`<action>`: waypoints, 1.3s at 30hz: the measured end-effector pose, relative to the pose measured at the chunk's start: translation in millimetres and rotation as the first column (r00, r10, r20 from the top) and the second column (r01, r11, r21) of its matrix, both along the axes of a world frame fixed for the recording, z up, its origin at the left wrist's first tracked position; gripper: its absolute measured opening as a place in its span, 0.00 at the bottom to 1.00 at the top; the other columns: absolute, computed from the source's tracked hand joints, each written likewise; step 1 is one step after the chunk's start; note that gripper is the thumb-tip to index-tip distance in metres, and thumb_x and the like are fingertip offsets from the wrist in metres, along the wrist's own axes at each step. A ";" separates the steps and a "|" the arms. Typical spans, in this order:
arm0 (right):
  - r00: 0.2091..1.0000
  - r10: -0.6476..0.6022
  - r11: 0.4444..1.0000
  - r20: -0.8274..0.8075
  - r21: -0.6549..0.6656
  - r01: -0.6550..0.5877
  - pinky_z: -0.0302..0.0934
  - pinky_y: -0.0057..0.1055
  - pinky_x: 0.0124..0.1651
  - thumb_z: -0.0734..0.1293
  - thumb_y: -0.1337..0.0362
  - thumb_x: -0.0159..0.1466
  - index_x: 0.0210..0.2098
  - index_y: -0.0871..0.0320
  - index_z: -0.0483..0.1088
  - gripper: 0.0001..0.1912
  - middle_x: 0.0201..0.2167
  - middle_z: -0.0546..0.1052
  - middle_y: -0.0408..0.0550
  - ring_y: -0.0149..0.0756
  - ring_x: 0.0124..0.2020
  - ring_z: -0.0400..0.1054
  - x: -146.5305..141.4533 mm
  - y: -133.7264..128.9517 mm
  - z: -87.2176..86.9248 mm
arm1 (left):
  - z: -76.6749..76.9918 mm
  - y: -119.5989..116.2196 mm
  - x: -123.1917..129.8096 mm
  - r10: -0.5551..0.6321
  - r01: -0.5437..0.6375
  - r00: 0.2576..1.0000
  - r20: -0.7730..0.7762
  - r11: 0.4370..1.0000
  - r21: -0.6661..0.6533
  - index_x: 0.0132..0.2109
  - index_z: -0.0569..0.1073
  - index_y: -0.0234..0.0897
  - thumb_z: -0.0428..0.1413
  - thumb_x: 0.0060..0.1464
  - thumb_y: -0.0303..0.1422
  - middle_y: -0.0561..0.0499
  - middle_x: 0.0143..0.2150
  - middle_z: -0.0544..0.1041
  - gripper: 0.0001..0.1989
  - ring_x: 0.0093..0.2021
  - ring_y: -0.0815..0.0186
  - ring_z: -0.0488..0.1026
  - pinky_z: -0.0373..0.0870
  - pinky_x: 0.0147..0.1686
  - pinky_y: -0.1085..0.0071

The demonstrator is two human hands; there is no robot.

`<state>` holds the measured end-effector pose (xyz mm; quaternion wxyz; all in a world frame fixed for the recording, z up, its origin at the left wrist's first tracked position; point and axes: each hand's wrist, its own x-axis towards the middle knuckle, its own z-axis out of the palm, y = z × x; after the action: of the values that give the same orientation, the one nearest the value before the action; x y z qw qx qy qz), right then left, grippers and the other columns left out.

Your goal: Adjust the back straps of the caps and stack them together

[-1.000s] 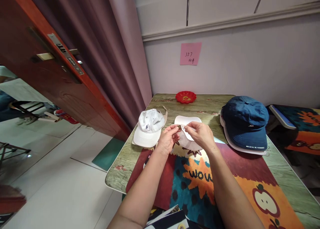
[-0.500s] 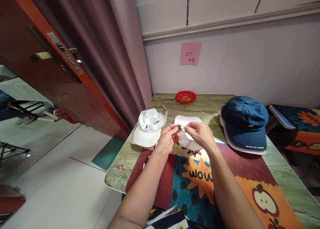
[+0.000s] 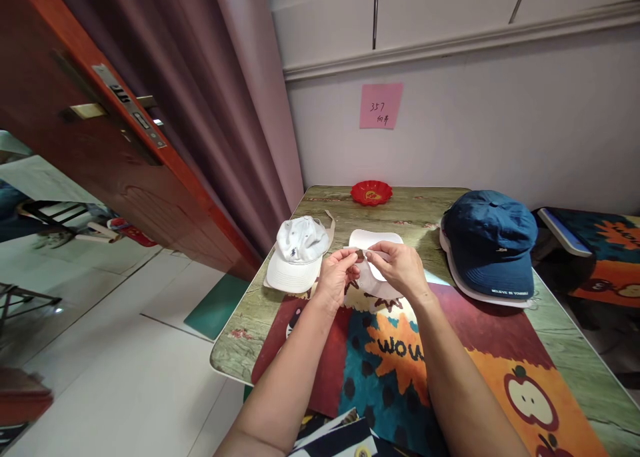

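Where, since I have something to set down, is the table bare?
Bare patches lie between the red dish and the blue cap, and at the near-left corner of the table, between left white cap and mat. Crowded: mid-table, where left hand and right hand meet over the middle white cap.

Corner room: pale grey painted wall (image 3: 450, 124), mauve pleated fabric curtain (image 3: 235, 97), reddish-brown wooden door (image 3: 115, 144) with metal handle and lock plate.
Pink square paper note (image 3: 381, 106), handwritten "357", fixed to wall above green-brown wood-grain bench (image 3: 240, 337) with rounded corners; pale horizontal moulding (image 3: 460, 44) higher up. Floor (image 3: 120, 364): large glossy whitish tiles, dark joints; flat green panel (image 3: 217, 307) beside bench. Beyond door, pale-topped table (image 3: 45, 177), dark-framed folding furniture. At right, second table (image 3: 615, 244) with patterned orange-and-teal covering, area beneath dark. Soft light reflections across tiles.
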<state>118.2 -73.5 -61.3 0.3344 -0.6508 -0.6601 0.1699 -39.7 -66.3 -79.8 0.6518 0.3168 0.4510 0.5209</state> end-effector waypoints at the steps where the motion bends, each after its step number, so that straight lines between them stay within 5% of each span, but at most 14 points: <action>1: 1.000 -0.016 1.000 0.009 0.003 0.015 0.55 0.31 0.35 0.67 0.52 0.64 0.38 0.48 0.82 0.13 0.32 0.83 0.47 0.43 0.35 0.76 -1.0 0.1 -0.4 | 0.6 -0.2 0.4 0.008 -0.008 1.000 -0.002 1.000 0.003 0.39 0.76 0.31 0.70 0.39 0.34 0.49 0.33 0.79 0.19 0.23 0.75 0.69 0.68 0.27 0.75; 13: 0.999 0.035 0.999 0.037 -0.029 -0.034 0.53 0.31 0.34 0.67 0.50 0.64 0.36 0.49 0.82 0.14 0.30 0.82 0.47 0.42 0.34 0.74 3.9 -0.6 2.3 | 0.8 -3.2 5.4 0.052 -0.045 0.994 -0.100 0.996 0.076 0.38 0.77 0.31 0.69 0.40 0.37 0.49 0.31 0.79 0.18 0.22 0.75 0.69 0.66 0.25 0.76; 21: 0.994 0.111 0.992 0.018 -0.061 -0.110 0.53 0.29 0.32 0.67 0.51 0.65 0.34 0.50 0.82 0.14 0.28 0.81 0.45 0.38 0.30 0.72 14.1 1.0 0.1 | 1.1 -4.2 5.5 -0.012 0.031 0.989 -0.149 0.992 0.120 0.38 0.78 0.33 0.68 0.41 0.38 0.50 0.29 0.79 0.18 0.23 0.74 0.69 0.65 0.25 0.77; 39: 0.992 0.087 0.992 -0.090 -0.082 -0.095 0.51 0.29 0.31 0.65 0.58 0.60 0.31 0.53 0.77 0.09 0.25 0.79 0.42 0.33 0.26 0.67 17.7 -0.4 6.5 | 5.9 -5.6 4.6 -0.004 0.027 0.985 -0.175 0.991 0.129 0.40 0.78 0.33 0.66 0.45 0.36 0.48 0.29 0.80 0.15 0.23 0.73 0.70 0.64 0.26 0.77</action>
<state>135.9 -74.0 -54.8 0.3264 -0.6257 -0.6662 0.2412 -35.1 -71.9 -73.8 0.5917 0.4070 0.4686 0.5144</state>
